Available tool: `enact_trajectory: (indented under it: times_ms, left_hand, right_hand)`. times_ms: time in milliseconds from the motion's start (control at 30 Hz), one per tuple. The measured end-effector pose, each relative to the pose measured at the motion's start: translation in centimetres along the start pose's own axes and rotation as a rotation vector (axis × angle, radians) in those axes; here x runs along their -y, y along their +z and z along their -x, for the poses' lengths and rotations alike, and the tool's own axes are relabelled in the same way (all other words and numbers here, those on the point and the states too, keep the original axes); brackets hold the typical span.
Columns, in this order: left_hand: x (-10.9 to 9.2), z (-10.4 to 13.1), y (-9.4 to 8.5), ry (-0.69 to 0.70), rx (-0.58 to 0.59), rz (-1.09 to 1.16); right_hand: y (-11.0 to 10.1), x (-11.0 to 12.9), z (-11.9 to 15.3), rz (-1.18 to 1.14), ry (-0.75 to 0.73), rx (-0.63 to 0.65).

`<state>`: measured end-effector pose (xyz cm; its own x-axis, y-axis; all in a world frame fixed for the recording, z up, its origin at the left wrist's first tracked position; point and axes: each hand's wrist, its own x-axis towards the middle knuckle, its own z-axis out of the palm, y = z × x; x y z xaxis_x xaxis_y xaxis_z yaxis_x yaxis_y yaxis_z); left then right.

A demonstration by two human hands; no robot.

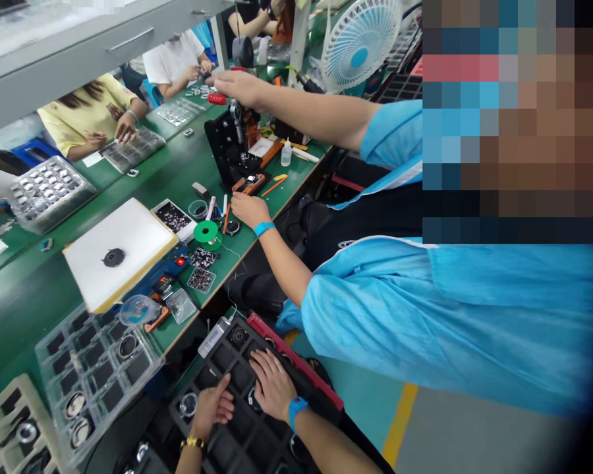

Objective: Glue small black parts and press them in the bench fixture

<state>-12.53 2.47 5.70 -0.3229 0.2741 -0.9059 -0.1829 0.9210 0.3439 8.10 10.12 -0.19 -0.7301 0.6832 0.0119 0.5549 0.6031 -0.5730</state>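
Near the bottom, my left hand (215, 409), with a yellow-and-black bracelet, hovers over a black compartment tray (242, 428); its fingers are apart and nothing shows in them. My right hand (273, 387), wearing a blue wristband, is over the same tray with fingers stretched out. Under its thumb side, a round watch-like part (253, 399) is partly hidden; whether the hand touches it I cannot tell. Another round part with a shiny rim (188, 404) sits in a compartment left of my left hand. A dark round part (238, 335) lies in a far compartment.
A co-worker in a blue jacket (375, 309) works a black hand press (232, 145) on the green bench (172, 158). A clear compartment tray (99, 375), a white-topped box (123, 250) and a fan (360, 46) stand around. Other people sit across the bench.
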Motion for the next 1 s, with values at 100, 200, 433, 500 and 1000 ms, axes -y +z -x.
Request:
enact_trajectory:
  times_ms: [100, 200, 433, 500, 1000]
  left_hand:
    - [-0.03, -0.01, 0.07, -0.001, -0.001, 0.004]
    - [-0.01, -0.01, 0.11, 0.0, 0.0, 0.008]
    - [0.23, -0.14, 0.17, 0.005, 0.011, 0.027]
    - [0.29, -0.19, 0.21, 0.005, 0.012, 0.034]
    - [0.47, -0.69, 0.33, -0.01, 0.009, 0.032]
  right_hand:
    - [-0.04, 0.03, -0.04, -0.01, 0.0, -0.009]
    - [-0.15, 0.21, -0.03, -0.021, 0.003, -0.029]
    - [-0.46, 0.66, 0.08, -0.037, 0.0, -0.066]
    - [-0.42, 0.65, 0.06, -0.038, -0.004, -0.068]
    - [-0.47, 0.73, 0.07, -0.046, 0.013, -0.061]
